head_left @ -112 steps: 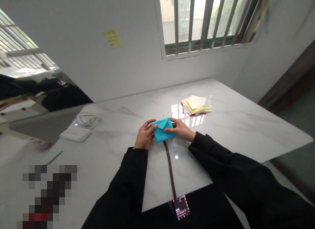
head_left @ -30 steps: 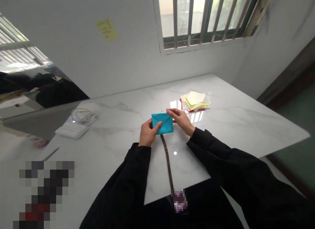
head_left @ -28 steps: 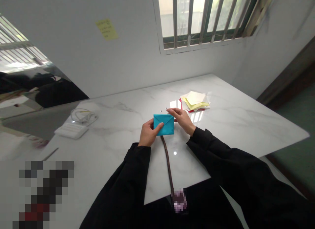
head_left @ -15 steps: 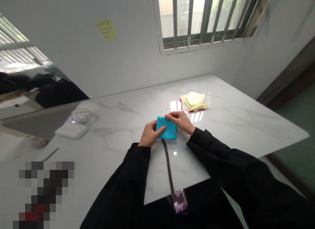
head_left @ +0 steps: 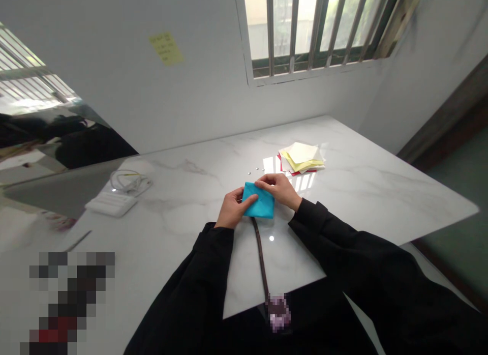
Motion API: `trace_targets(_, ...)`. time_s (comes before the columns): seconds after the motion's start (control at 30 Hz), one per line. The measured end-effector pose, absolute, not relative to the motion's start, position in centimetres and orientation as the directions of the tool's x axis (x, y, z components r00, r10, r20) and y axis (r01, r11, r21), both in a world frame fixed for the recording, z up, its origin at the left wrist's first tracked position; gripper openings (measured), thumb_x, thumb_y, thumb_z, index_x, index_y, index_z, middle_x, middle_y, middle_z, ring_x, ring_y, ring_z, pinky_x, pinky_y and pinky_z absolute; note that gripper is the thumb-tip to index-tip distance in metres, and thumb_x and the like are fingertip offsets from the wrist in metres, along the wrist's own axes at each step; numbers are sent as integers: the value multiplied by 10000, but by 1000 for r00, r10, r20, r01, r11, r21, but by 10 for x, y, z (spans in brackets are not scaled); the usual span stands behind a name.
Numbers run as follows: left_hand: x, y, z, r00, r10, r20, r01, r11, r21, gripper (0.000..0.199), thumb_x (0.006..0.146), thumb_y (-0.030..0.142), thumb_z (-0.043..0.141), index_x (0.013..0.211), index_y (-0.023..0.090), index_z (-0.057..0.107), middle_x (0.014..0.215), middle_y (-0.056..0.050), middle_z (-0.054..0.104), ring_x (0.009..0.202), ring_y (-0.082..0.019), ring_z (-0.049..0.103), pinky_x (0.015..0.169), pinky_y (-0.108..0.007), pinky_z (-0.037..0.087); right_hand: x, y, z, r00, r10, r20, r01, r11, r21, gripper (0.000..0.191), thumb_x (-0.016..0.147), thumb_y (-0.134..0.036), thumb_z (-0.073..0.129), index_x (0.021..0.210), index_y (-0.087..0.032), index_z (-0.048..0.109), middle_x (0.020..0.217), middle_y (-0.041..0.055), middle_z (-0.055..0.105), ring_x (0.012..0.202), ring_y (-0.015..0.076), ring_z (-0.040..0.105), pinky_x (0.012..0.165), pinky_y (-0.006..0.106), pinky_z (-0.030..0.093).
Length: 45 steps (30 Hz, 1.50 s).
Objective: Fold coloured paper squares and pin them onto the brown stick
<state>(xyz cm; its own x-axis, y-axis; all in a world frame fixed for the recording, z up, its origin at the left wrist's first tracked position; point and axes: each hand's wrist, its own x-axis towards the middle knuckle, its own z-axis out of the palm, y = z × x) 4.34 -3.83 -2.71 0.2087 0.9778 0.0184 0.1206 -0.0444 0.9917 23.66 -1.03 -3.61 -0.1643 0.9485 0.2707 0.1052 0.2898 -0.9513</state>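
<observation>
A folded piece of turquoise paper (head_left: 261, 203), shaped like a small envelope, lies tilted at the middle of the white marble table (head_left: 362, 207). My left hand (head_left: 232, 208) grips its left edge, with the thumb on top. My right hand (head_left: 276, 188) presses on its upper right part, fingers pointing left. A dark lanyard strap (head_left: 260, 256) runs from just below the paper toward my chest. Its lower end hangs past the table edge.
A stack of cream, yellow and red paper sheets (head_left: 301, 159) lies behind my right hand, with several tiny silver beads (head_left: 256, 169) near it. A white cable (head_left: 127, 181) and a white pad (head_left: 110, 204) sit at the left. A mirror (head_left: 68, 146) stands beyond them.
The turquoise paper has rotated and shifted slightly toward me. My right hand has come down onto it from above its right edge, and both hands now sit closer together.
</observation>
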Motion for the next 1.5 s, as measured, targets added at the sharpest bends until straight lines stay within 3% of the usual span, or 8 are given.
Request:
trace_targets(0.17, 40, -35, -28, 130, 991, 38, 94, -51, 994, 606, 662, 573, 907, 1062, 141, 762, 966, -89, 788, 858, -250, 710, 789, -348, 560, 240, -7, -39, -194, 953, 232, 201, 270, -942, 491, 903, -626, 651, 839, -155, 773, 678, 14, 651, 649, 140, 534, 595, 273, 378)
trace_targets(0.27, 37, -32, -28, 75, 995, 63, 94, -70, 993, 592, 654, 579, 907, 1024, 141, 761, 937, -76, 780, 836, -239, 701, 778, -334, 554, 243, -4, -41, -171, 964, 201, 180, 231, -956, 550, 894, -682, 627, 777, -156, 736, 639, 6, 592, 626, 140, 519, 585, 271, 400)
trace_targets(1.0, 33, -29, -29, -14, 996, 89, 31, -89, 996, 567, 656, 551, 908, 1015, 137, 760, 887, -44, 752, 782, -187, 648, 758, -297, 536, 244, -10, -34, -66, 994, 90, 90, 96, -991, 542, 831, -695, 694, 733, -163, 726, 721, 49, 678, 638, 141, 560, 576, 261, 427)
trace_targets(1.37, 34, -29, -29, -17, 995, 96, 59, -95, 994, 579, 658, 575, 893, 1013, 137, 760, 894, -50, 756, 791, -205, 659, 772, -315, 538, 242, -7, -36, -46, 989, 140, 86, 143, -986, 506, 804, -666, 717, 719, -170, 671, 643, 11, 611, 607, 126, 523, 558, 247, 403)
trace_targets(1.5, 34, -29, -29, -37, 994, 101, 61, -99, 993, 597, 663, 586, 886, 1035, 136, 759, 899, -52, 760, 793, -211, 668, 770, -321, 542, 239, -13, -31, -98, 994, 47, -6, 46, -999, 540, 812, -710, 701, 758, -175, 652, 735, 24, 642, 639, 122, 557, 543, 228, 435)
